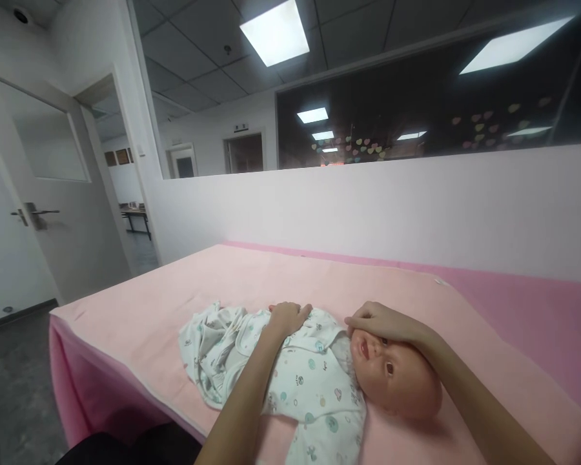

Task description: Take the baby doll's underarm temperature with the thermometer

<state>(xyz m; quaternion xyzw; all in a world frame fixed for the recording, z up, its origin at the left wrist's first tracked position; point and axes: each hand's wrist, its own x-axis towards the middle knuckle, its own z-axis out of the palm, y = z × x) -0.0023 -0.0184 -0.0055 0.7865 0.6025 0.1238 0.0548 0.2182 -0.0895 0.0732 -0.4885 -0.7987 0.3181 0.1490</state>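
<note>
A baby doll [401,378] lies on its back with its head to the right, dressed in a white printed baby outfit [314,381]. My left hand [289,318] is closed over the clothed far side of the doll's body, near a small reddish bit of the doll at the sleeve end. Its fingertips are partly hidden. My right hand [385,321] curls against the far side of the doll's head, fingers bent by the cheek and chin. Bunched white printed cloth [213,349] covers the doll's lower end, so its legs are hidden.
A pale pink sheet [150,323] covers the table, over a brighter pink cloth [537,310] that hangs down at the left. A white wall with a window [213,129] stands behind. At the left is an open door [62,194].
</note>
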